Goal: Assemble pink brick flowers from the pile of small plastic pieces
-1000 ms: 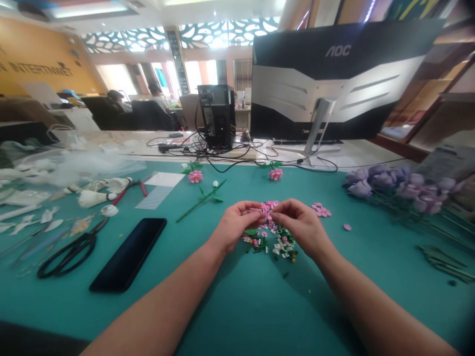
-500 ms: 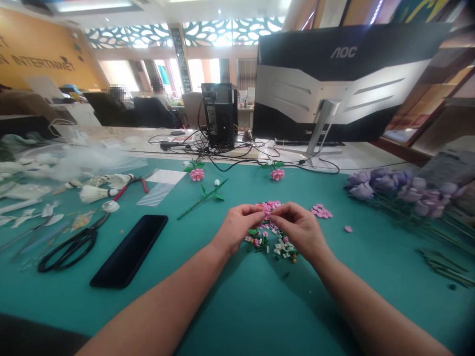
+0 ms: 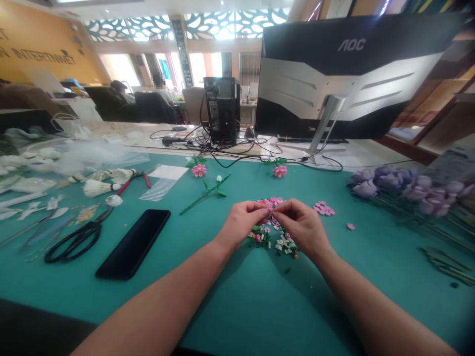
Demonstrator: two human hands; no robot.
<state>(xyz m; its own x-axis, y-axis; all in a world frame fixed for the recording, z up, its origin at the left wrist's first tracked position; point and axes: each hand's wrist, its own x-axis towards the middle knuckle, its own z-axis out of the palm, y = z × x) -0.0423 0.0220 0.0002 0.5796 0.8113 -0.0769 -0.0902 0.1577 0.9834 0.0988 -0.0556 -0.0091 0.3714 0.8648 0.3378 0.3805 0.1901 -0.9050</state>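
Observation:
My left hand and my right hand meet fingertip to fingertip over a small heap of pink, green and white toy bricks on the teal mat. Both hands are pinched shut on a tiny pink piece between them. More pink petals lie just behind the fingers. A green brick stem with a white bud lies to the left of my hands.
A black phone and black scissors lie at the left, with shuttlecocks behind. Two pink brick flowers stand at the mat's far edge. Purple flowers lie right. A monitor and cables stand behind.
The two hands have drawn a little closer together, their fingertips now touching around the pink piece. The view has shifted slightly; nothing else on the mat has moved.

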